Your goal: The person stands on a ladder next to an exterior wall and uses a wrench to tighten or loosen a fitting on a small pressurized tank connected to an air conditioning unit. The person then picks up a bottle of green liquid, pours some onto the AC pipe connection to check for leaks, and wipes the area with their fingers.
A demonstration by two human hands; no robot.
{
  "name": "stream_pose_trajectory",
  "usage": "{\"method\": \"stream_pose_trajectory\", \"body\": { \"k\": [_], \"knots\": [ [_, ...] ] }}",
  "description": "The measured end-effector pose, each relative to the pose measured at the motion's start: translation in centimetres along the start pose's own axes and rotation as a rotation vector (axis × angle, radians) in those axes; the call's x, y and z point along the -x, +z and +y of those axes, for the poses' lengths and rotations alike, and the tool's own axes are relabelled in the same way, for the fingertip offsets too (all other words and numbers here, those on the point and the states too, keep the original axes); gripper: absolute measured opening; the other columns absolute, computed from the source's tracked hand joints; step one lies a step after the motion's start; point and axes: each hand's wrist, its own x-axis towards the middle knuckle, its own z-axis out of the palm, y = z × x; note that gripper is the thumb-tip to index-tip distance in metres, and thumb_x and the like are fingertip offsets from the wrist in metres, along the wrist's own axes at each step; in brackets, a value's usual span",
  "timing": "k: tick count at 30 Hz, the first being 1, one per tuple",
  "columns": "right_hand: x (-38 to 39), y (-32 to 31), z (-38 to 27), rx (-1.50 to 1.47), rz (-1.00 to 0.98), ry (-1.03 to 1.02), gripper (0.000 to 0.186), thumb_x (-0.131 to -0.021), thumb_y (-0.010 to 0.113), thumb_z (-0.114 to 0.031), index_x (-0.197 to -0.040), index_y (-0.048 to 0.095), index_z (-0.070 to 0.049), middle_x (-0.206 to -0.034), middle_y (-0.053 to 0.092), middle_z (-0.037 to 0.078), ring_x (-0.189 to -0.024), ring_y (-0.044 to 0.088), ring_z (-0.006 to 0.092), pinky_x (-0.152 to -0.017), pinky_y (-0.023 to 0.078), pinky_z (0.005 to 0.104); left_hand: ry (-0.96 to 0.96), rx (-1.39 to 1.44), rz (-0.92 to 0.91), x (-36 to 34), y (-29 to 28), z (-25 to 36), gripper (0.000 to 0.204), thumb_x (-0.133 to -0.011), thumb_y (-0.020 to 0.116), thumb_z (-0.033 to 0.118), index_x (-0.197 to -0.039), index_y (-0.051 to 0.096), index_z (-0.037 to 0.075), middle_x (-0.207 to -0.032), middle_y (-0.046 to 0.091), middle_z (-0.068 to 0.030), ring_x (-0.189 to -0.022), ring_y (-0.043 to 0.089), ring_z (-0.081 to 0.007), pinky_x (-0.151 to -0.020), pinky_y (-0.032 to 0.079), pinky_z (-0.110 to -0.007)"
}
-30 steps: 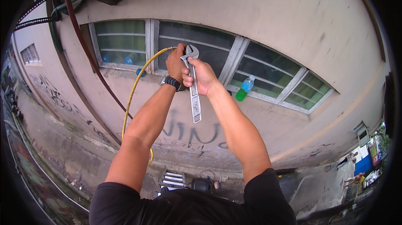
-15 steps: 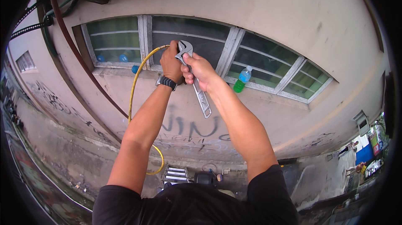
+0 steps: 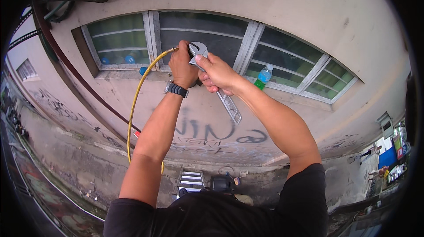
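Up by the white-framed window (image 3: pixel 203 38), seen from the head camera, the right hand (image 3: pixel 218 76) has its fingers wrapped round the silver adjustable wrench (image 3: pixel 229 107), thumb up near the tool's head and handle slanting down to the right below the fist! Just beside it, the left hand (image 3: pixel 183 68) is curled at the end of the yellow hose (image 3: pixel 138 87), though I can't tell what its hidden fingers pinch, and over by the right-hand panes sits a bottle (image 3: pixel 265 76) of green liquid.
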Motion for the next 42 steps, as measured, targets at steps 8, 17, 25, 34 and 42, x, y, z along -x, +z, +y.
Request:
{"method": "stream_pose_trajectory", "body": {
  "k": [8, 17, 25, 34, 42],
  "knots": [
    [-1.8, -5.2, -2.1, 0.165, -0.316, 0.143, 0.038, -0.108, 0.056, -0.052, -0.119, 0.053, -0.016, -0.070, 0.040, -0.005, -0.048, 0.034, 0.0024, -0.039, 0.031, 0.0207, 0.018, 0.000, -0.101, -0.2, -0.4, -1.8, 0.047, -0.077, 0.079, 0.011, -0.117, 0.054, 0.008, -0.092, 0.069, -0.0201, -0.091, 0.067, -0.0455, -0.076, 0.050, -0.055],
    [-2.3, -5.7, -4.9, 0.578, -0.171, 0.114, 0.063, -0.101, 0.055, -0.070, -0.121, 0.064, -0.011, -0.063, 0.046, -0.002, -0.043, 0.045, 0.0068, -0.036, 0.036, 0.0254, 0.064, 0.030, -0.093, -0.3, 0.2, -2.0, 0.043, -0.082, 0.075, 0.018, -0.119, 0.055, 0.008, -0.094, 0.071, -0.0221, -0.091, 0.069, -0.0455, -0.077, 0.054, -0.054],
    [-1.9, -5.7, -3.6, 0.949, 0.063, -0.234, 0.088, -0.075, 0.072, -0.086, -0.103, 0.071, -0.002, -0.070, 0.063, 0.009, -0.053, 0.060, 0.0171, -0.047, 0.045, 0.0335, 0.078, -0.044, -0.090, -0.2, 0.2, -1.3, 0.040, -0.086, 0.075, 0.018, -0.119, 0.054, 0.007, -0.099, 0.073, -0.0229, -0.095, 0.071, -0.0472, -0.078, 0.057, -0.050],
    [4.6, -6.1, -4.3, 1.144, 0.391, -0.578, 0.089, -0.063, 0.088, -0.071, -0.115, 0.063, -0.003, -0.090, 0.076, 0.021, -0.087, 0.075, 0.0431, -0.076, 0.059, 0.0486, 0.136, 0.082, -0.134, -0.2, 1.7, -0.7, 0.043, -0.089, 0.076, 0.017, -0.123, 0.054, 0.003, -0.101, 0.075, -0.0219, -0.096, 0.074, -0.0435, -0.080, 0.057, -0.044],
    [13.1, -22.2, 9.1, 1.409, 0.186, 0.087, 0.036, -0.089, 0.070, -0.015, -0.123, 0.059, -0.014, -0.106, 0.075, 0.016, -0.103, 0.071, 0.0408, -0.082, 0.054, 0.0535, 0.042, 0.066, -0.081, -2.1, 1.6, -1.4, 0.029, -0.099, 0.071, 0.020, -0.116, 0.054, 0.004, -0.110, 0.079, -0.0105, -0.095, 0.075, -0.0241, -0.089, 0.056, -0.034]
  ]
}}
